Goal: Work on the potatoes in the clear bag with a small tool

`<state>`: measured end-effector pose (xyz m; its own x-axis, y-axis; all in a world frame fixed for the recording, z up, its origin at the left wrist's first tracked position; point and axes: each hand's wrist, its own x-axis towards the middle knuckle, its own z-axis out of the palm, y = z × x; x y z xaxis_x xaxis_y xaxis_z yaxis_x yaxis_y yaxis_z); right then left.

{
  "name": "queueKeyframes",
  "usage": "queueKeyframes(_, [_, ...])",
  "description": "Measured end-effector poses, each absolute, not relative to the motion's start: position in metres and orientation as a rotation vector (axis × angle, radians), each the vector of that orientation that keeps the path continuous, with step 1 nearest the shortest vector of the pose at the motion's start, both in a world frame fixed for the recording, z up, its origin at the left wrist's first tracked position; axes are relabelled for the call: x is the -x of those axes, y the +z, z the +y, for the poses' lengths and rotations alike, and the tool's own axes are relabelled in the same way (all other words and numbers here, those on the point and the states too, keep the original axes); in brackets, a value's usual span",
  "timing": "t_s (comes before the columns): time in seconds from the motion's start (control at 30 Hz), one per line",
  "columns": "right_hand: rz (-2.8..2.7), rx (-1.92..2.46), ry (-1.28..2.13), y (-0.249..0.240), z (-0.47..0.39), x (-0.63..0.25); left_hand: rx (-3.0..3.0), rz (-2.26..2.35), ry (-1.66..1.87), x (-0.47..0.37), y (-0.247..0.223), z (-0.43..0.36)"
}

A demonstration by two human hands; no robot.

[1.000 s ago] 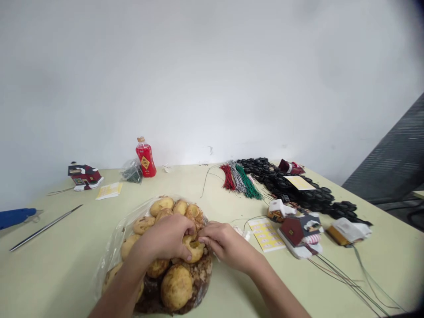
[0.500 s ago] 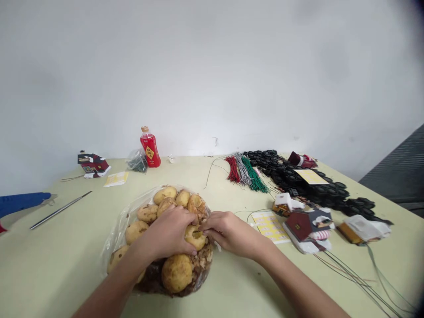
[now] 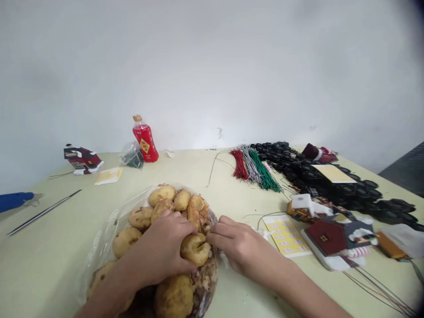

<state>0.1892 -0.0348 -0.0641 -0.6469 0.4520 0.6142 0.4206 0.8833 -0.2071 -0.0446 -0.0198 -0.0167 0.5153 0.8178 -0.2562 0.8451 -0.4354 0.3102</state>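
Not much has moved since half a second ago: mostly the view has shifted, so the right-hand clutter now sits further out to the right, and the hollowed potato (image 3: 189, 251) is still between both hands. It's right above the clear plastic bag (image 3: 109, 219) full of other potatoes (image 3: 161, 195). Left hand (image 3: 165, 247) has a proper grip on it, thumb on the near side and fingers wrapping the far side. Right hand (image 3: 240, 244) is bunched into a closed pinch at the opening; there's a thin dark line there, but I can't tell what it is or whether the fingers hold it. I'd guess the potato is light-ish and firm, but damp and a bit slippery, with the wall around the hole being the bit that'd crack. Personally I'd hold it low around the solid sides, off that rim. Brown scraps (image 3: 204, 282) lie just below the fingertips, and a yellow sticker sheet (image 3: 287, 234) is just beyond the right hand, with a little red house (image 3: 326, 237) past that.
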Motion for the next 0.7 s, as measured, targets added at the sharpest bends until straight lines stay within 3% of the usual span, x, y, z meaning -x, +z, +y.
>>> queueKeyframes(0.7, [-2.543, 0.538, -0.363, -0.065, -0.033, -0.179, -2.463, 1.383, 0.016, 0.044, -0.017, -0.023])
